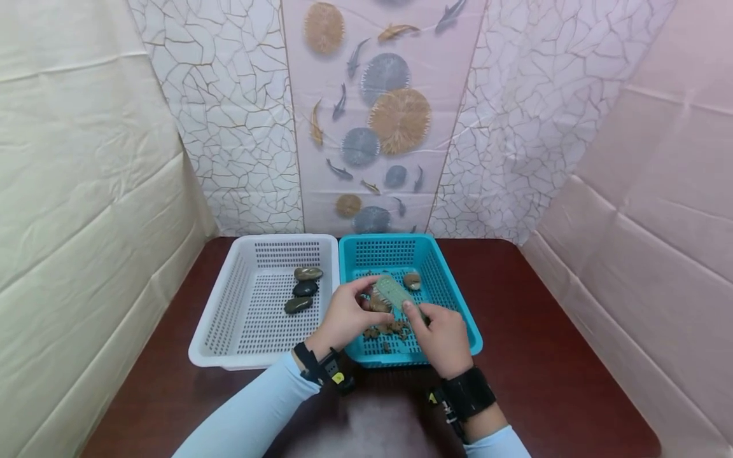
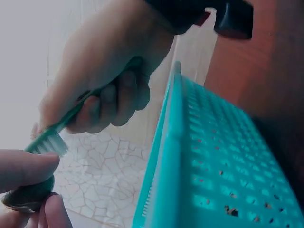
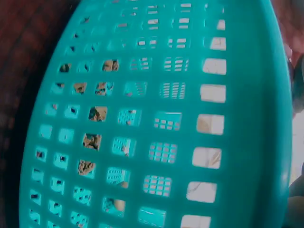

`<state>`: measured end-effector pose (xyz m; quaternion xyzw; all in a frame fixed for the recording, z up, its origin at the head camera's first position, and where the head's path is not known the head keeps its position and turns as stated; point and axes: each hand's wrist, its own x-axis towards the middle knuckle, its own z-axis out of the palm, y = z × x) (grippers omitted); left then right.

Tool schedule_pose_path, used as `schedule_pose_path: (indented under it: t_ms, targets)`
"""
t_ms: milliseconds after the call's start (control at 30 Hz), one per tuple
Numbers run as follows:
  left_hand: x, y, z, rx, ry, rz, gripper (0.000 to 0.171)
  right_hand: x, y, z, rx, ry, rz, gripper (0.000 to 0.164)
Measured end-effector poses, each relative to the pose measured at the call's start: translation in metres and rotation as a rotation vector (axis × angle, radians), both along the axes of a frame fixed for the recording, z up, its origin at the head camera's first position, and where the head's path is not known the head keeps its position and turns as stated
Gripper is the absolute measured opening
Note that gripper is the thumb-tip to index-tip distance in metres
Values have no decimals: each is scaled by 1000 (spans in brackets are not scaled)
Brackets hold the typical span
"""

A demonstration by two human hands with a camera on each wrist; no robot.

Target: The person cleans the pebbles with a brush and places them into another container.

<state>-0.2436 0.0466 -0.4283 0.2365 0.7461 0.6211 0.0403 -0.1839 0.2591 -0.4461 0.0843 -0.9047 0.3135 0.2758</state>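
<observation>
In the head view my left hand (image 1: pixel 342 315) grips a muddy brown stone (image 1: pixel 380 303) between thumb and fingers, above the teal basket (image 1: pixel 473 336). My right hand (image 1: pixel 442 336) holds a green brush (image 1: pixel 395 294) by its handle, with the brush head over the stone. Seen from the left wrist, the fingers wrap round the brush handle (image 2: pixel 71 113), and its pale bristles (image 2: pixel 56 144) point down close above the stone (image 2: pixel 34 195). There the stone looks dark, partly covered by the left thumb and fingers. In the right wrist view the basket wall (image 3: pixel 256 118) hides most of the work.
Brown crumbs (image 1: pixel 395 327) of dirt lie in the teal basket below the hands, and another brownish stone (image 1: pixel 411 280) sits near its back. Beside it on the left, a white basket (image 1: pixel 197 337) contains 3 dark, shiny stones (image 1: pixel 305 289). Both baskets stand on a dark red table (image 1: pixel 550 356).
</observation>
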Motion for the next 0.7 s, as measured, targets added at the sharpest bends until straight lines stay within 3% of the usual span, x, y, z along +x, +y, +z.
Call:
schedule_pose_path:
  t_ms: [200,433,700]
  targets:
    - [0,-2,-5,20,-35,-3,71,0,8,1,-24,-10,-83,62]
    - [1,-2,-2,55,-15,-21,71,7,-4,2,8,62,69,56]
    - [0,-1,-2,40,-49,4,73,-4,5,4,31,43,-74,61]
